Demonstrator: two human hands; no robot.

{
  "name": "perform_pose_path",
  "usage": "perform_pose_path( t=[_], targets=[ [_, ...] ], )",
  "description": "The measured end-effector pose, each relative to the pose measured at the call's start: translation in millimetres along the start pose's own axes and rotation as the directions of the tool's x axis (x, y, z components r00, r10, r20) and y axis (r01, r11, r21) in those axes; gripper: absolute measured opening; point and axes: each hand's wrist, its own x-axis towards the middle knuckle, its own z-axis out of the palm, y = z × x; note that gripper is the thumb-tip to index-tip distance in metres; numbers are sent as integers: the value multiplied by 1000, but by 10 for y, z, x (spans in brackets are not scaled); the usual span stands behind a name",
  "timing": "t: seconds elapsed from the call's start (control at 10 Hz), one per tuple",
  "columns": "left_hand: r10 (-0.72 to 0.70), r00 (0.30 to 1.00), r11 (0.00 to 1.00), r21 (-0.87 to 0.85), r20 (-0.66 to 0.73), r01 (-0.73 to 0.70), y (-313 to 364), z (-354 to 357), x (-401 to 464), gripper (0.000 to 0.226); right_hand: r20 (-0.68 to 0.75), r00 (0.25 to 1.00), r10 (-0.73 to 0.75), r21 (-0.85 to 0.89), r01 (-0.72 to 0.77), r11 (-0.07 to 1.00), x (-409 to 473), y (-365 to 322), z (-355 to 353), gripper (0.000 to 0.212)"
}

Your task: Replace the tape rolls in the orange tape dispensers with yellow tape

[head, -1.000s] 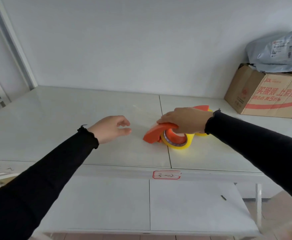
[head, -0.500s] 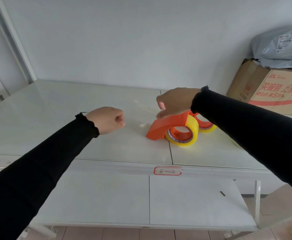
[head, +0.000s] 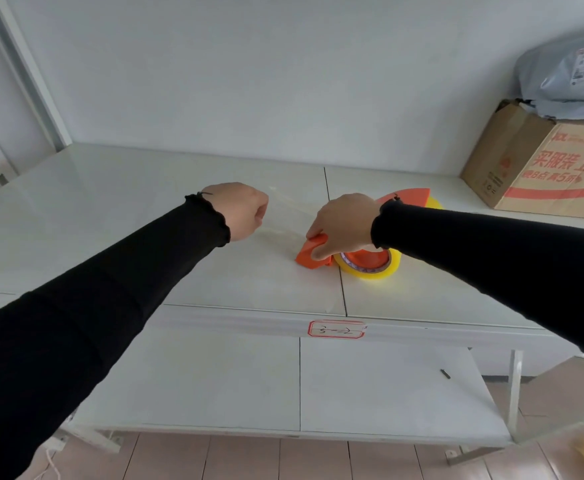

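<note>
An orange tape dispenser (head: 313, 252) lies on the white shelf (head: 110, 216) with a yellow tape roll (head: 370, 270) mounted in it. My right hand (head: 344, 225) presses down on the dispenser's front. My left hand (head: 242, 209) is closed on the end of a clear strip of tape (head: 292, 211), which stretches from the dispenser up to my fist. A second orange dispenser (head: 410, 195) with yellow tape lies just behind my right wrist, mostly hidden.
A cardboard box (head: 539, 168) with a grey plastic parcel (head: 567, 77) on top stands at the shelf's back right. A red-bordered label (head: 336, 329) is stuck on the shelf's front edge. A lower shelf (head: 214, 382) lies beneath, with a small dark screw (head: 445, 373).
My right hand came back down onto the front dispenser and pressed it flat. My left hand rose and moved right, now a fist holding a strip of tape pulled from the dispenser.
</note>
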Motion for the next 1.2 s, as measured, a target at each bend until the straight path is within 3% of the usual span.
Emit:
perform_pose_path(
  t=[0.2, 0.4, 0.6, 1.0, 1.2],
  targets=[
    [20, 996, 999, 26, 82, -22, 117, 69, 84, 25, -53, 998, -25, -19, 24, 1000, 20, 51, 79, 46],
    [44, 992, 999, 3, 122, -44, 194, 150, 102, 27, -6, 1000, -19, -38, 19, 999, -278, 247, 176, 51],
    [89, 988, 995, 27, 125, -93, 391, 119, 162, 29, 78, 997, -7, -81, 13, 997, -553, 349, 239, 47],
    [101, 988, 994, 21, 115, -104, 644, 43, 8, 28, 74, 997, 4, -79, 2, 997, -941, 432, 291, 42],
    [127, 982, 992, 5, 139, -129, 673, 25, -16, 31, 166, 976, 141, 135, -164, 977, -1069, 484, 340, 85]
  ],
)
